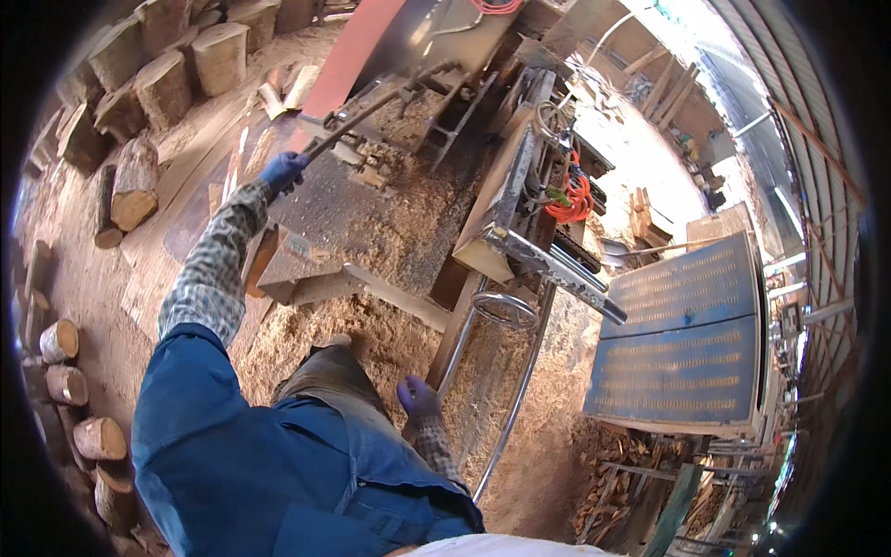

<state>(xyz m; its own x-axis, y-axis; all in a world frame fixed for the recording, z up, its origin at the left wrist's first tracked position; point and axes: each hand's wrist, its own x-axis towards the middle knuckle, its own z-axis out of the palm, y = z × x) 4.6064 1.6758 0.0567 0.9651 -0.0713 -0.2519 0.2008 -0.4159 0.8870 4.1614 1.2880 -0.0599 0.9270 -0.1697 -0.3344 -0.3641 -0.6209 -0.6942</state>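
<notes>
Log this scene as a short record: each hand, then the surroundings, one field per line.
Left hand: gloved, closed around the end of a long bar
Right hand: gloved, low beside a metal rail; grasp unclear
Ground: strewn with sawdust
Far left: cut logs
Right: blue panel with rows of marks
Upper middle: orange coil

The left arm stretches well ahead of the jacket, nearly straight, its gloved left hand curled in a grip. The right arm is close beside the jacket; the gloved right hand sits just ahead of it, fingers partly hidden.
</notes>
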